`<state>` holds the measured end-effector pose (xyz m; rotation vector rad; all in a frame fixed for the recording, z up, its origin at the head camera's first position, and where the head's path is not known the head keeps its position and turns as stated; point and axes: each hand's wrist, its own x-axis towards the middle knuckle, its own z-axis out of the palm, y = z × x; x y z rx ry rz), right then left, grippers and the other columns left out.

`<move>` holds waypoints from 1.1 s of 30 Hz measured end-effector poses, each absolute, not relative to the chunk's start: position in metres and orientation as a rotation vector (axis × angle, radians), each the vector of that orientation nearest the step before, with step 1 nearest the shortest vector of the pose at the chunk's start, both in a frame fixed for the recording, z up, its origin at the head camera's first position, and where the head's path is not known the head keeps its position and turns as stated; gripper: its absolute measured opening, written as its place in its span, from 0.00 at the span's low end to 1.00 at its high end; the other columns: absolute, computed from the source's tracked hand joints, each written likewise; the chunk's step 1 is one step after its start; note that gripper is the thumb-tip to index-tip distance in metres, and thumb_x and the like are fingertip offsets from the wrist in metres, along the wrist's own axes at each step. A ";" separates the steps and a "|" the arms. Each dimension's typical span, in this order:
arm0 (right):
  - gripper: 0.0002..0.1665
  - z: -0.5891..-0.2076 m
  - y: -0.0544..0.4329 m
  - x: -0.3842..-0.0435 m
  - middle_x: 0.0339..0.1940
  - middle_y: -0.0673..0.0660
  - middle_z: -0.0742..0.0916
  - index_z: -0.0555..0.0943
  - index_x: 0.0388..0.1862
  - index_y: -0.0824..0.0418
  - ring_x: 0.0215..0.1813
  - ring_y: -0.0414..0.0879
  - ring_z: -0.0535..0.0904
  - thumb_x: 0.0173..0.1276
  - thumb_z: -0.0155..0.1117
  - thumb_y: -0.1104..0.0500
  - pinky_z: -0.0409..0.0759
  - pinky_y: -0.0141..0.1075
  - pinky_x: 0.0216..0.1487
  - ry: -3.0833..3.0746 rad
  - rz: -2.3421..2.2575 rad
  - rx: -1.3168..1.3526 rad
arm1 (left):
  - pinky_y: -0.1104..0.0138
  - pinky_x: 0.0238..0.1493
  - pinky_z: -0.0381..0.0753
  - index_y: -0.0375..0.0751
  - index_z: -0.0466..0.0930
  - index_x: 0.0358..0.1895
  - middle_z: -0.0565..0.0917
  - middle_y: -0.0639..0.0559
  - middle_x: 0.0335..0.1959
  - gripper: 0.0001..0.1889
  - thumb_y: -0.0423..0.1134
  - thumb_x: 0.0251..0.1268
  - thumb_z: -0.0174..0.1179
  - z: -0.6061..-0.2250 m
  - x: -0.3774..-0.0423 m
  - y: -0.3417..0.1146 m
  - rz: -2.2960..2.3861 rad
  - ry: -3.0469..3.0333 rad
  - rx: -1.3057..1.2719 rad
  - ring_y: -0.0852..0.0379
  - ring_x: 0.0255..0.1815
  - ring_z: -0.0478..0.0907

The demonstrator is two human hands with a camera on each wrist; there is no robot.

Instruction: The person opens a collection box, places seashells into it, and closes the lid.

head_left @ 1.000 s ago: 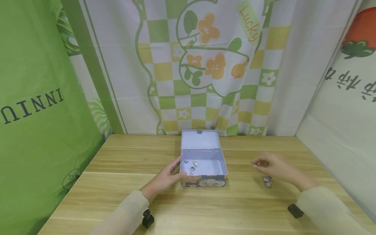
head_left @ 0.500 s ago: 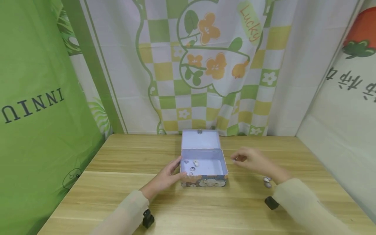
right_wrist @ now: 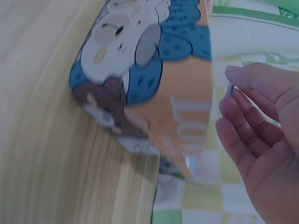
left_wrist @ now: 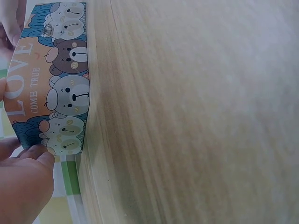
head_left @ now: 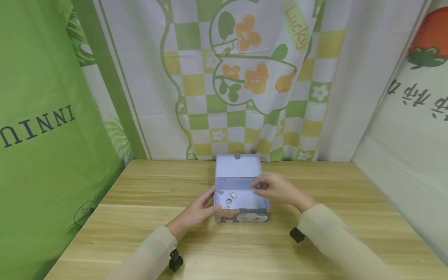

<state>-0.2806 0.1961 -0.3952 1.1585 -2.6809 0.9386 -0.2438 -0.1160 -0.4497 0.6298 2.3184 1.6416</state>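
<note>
An open tin box (head_left: 243, 216) with cartoon bears on its walls stands on the table, its lid (head_left: 238, 167) tipped back. Several small shells (head_left: 233, 194) lie in the left part of its floor. My left hand (head_left: 196, 210) holds the box by its left side, thumb at the front corner and fingers along the wall. Over the right part of the box is my right hand (head_left: 279, 189). Between its thumb and forefinger it pinches a small shell (right_wrist: 230, 88), mostly covered by the fingertips.
The wooden table (head_left: 150, 182) reaches back to a checked curtain (head_left: 196, 85). A green cloth (head_left: 45, 175) hangs at the left and a white one (head_left: 402, 147) at the right. Black wrist cameras sit below each cuff.
My right hand has moved left from the table's right side to over the box, carrying the shell. Its sleeve now covers the shells on the table there. The left hand stays put.
</note>
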 end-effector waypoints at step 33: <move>0.11 -0.420 0.142 -0.298 0.46 0.57 0.87 0.86 0.49 0.66 0.43 0.46 0.83 0.68 0.67 0.66 0.83 0.33 0.45 -2.875 0.912 1.211 | 0.46 0.77 0.45 0.38 0.44 0.81 0.47 0.41 0.81 0.41 0.41 0.75 0.59 -0.451 -0.244 -0.117 1.638 2.306 0.633 0.41 0.80 0.46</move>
